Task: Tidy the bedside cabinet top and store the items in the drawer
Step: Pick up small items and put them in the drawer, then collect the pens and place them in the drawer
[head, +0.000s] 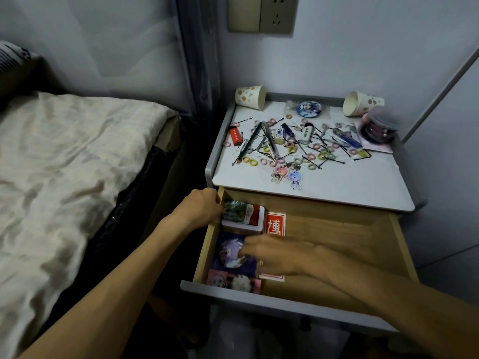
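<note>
Left hand (201, 207) curls at the drawer's (337, 237) back-left corner, hold unclear; right hand (274, 255) lays blurred, outstretched fingers on its front-left round badge (229, 253). Red card (275, 225) reads 博.

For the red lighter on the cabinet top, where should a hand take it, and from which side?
Likely pinch the red lighter across its narrow mid-body from above: it lies flat, long axis running roughly front to back, with little clutter beside it.
</note>
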`<state>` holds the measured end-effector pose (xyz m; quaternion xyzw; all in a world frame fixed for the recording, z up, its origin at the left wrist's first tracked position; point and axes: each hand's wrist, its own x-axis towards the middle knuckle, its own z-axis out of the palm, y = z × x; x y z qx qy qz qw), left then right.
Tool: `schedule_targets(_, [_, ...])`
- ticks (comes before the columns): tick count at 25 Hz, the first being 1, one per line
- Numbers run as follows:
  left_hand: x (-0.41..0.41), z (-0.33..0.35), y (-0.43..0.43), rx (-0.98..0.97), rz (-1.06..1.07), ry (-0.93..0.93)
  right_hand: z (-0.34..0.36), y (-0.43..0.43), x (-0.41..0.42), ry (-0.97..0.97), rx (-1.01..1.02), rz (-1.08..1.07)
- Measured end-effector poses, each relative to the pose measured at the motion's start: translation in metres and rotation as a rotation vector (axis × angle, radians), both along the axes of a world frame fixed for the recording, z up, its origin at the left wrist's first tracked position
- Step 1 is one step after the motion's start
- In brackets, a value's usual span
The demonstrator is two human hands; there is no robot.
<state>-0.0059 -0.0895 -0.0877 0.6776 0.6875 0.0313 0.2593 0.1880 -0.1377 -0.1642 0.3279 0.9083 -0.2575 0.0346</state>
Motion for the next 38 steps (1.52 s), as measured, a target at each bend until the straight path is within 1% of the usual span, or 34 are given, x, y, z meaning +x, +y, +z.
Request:
schedule_targets(1, [-0.001, 0.002, 0.001, 0.048, 0.001, -0.019, 0.008, 0.006, 0.006, 0.046, 0.025, -0.084])
schedule_targets(3, [-0.004, 0.008, 0.005, 0.146, 0.003, -0.128, 0.028, 0.024, 0.022, 0.14, 0.143, -0.276])
schedule_targets(6, [-0.001, 0.022, 0.019, 0.267, 0.032, -0.252, 0.057, 0.056, 0.044, 0.312, 0.231, -0.557])
schedule_targets(9, [0.01, 0.029, 0.042, 0.322, 0.032, -0.291, 0.076, 0.082, 0.056, 0.389, 0.222, -0.736])
schedule_targets(12, [0.025, 0.026, 0.067, 0.322, -0.007, -0.2, 0.08, 0.103, 0.062, 0.377, 0.197, -0.79])
schedule_targets(19, [0.072, 0.011, 0.129, 0.471, -0.111, 0.119, 0.076, 0.156, 0.061, 0.292, 0.246, -0.816])
schedule_targets(21, [0.077, 0.012, 0.134, 0.452, -0.122, 0.189, 0.077, 0.16, 0.053, 0.269, 0.273, -0.827])
schedule_targets(24, [0.086, 0.005, 0.152, 0.424, -0.134, 0.31, 0.07, 0.18, 0.048, 0.163, 0.368, -0.856])
schedule_targets(26, [0.091, 0.002, 0.16, 0.415, -0.126, 0.332, 0.068, 0.19, 0.043, 0.095, 0.399, -0.877])
schedule_targets(30, [0.096, 0.001, 0.174, 0.367, -0.113, 0.244, 0.066, 0.201, 0.035, 0.017, 0.427, -0.904])
schedule_targets(32, [0.096, 0.008, 0.179, 0.342, -0.07, 0.14, 0.069, 0.203, 0.036, 0.061, 0.369, -0.933])
schedule_targets(35, [0.089, 0.021, 0.178, 0.296, 0.021, -0.142, 0.08, 0.2, 0.048, 0.204, 0.219, -0.995])
schedule_targets(38, [0.086, 0.029, 0.162, 0.147, 0.105, -0.533, 0.095, 0.185, 0.062, 0.413, 0.062, -1.058])
